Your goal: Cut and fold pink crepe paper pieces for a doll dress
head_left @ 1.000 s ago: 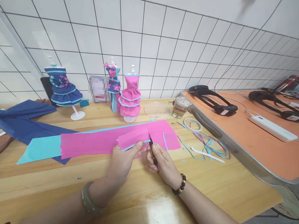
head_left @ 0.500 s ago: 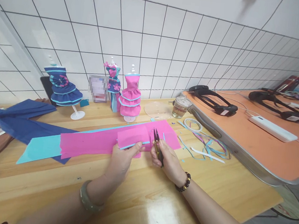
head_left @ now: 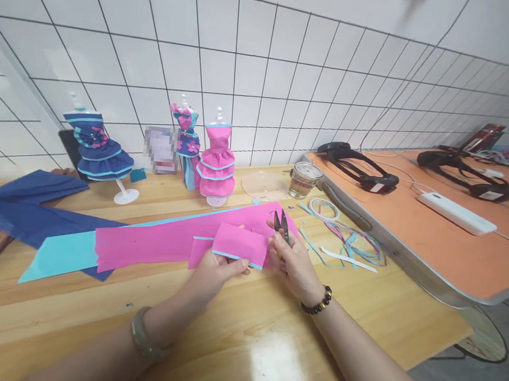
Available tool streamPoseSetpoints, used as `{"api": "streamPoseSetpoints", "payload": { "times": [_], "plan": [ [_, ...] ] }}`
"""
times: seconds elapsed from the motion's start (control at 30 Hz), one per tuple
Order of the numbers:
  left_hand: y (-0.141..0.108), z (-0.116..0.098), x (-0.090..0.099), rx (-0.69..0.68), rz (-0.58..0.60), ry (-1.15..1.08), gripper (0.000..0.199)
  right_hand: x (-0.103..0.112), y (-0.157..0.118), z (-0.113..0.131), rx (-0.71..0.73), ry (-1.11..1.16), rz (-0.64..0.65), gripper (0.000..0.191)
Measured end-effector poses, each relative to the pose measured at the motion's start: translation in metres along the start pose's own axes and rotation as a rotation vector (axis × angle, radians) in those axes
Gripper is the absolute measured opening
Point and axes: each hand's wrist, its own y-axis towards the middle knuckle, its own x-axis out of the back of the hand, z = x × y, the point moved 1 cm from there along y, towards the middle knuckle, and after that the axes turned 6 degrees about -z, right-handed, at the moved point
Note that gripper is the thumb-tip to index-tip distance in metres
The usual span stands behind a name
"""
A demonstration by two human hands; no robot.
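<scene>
My left hand (head_left: 218, 274) pinches a small pink fabric piece (head_left: 242, 244) by its lower edge, which carries a light-blue strip. My right hand (head_left: 294, 264) is closed around dark thread snips (head_left: 282, 227), their blades pointing up and apart. The fingers of that hand are close to the right edge of the pink piece; whether they touch it I cannot tell. Beneath both hands lies a long pink fabric strip (head_left: 144, 242) with light blue along its far edge. Another pink piece with a blue line (head_left: 200, 251) shows just left of the held one.
Behind stand a navy dress form (head_left: 106, 154), a mixed-colour one (head_left: 187, 147) and a pink one (head_left: 216, 162). At right are a lidded cup (head_left: 304, 180), a tape roll (head_left: 324, 209) and tangled ribbons (head_left: 358, 244). Black headsets (head_left: 361, 170) rest on the orange table (head_left: 449, 241).
The pink piece in my left hand has moved right and slightly down, uncovering another pink piece at its left. My right hand with the snips has shifted a little right. The view has turned slightly.
</scene>
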Motion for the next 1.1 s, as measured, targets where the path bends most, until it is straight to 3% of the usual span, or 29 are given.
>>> {"api": "streamPoseSetpoints", "payload": {
  "times": [0.2,0.43,0.73,0.93,1.1],
  "plan": [
    [0.0,0.003,0.001,0.098,0.094,0.079,0.032,0.003,-0.001,0.001,0.089,-0.178,0.008,0.057],
    [0.005,0.002,0.006,0.105,-0.019,0.002,0.042,0.0,-0.002,-0.003,0.197,-0.344,0.004,0.053],
    [0.009,0.005,0.01,0.1,-0.022,-0.04,0.026,0.0,-0.002,-0.002,0.195,-0.335,0.046,0.044],
    [0.007,0.0,0.007,0.133,-0.044,-0.22,0.027,0.001,0.001,-0.006,0.191,-0.376,0.018,0.042],
    [0.008,0.0,0.009,0.195,-0.103,-0.313,0.015,0.01,0.006,-0.011,0.294,-0.736,-0.1,0.037]
  ]
}}
